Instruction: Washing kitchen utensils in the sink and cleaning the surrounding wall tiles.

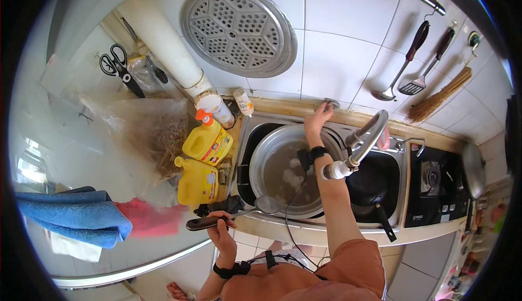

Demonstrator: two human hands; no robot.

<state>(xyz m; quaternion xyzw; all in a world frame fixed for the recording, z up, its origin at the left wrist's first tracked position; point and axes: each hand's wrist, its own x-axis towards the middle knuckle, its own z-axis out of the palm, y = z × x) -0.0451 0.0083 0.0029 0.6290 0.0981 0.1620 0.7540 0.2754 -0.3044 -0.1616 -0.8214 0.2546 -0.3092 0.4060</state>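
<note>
My left hand (pixel 222 233) is closed round the dark handle of a metal ladle or turner (pixel 267 204), whose rounded head lies over the near rim of a large metal basin (pixel 257 178). The basin stands in the left sink bowl and holds cloudy water with some foam. My right hand (pixel 319 118) reaches over the basin to the ledge at the tiled wall, its fingertips on a grey scouring pad (pixel 332 103). The curved faucet (pixel 373 133) stands to the right of my right forearm. A black pan (pixel 369 187) sits in the right sink bowl.
Two yellow detergent bottles (pixel 198 182) and a small white bottle (pixel 243 102) stand left of the sink. A gas stove (pixel 436 187) is at the right. A steamer plate (pixel 240 32), a hanging ladle (pixel 399 72) and a slotted turner (pixel 424 74) hang on the wall. A cable crosses the basin.
</note>
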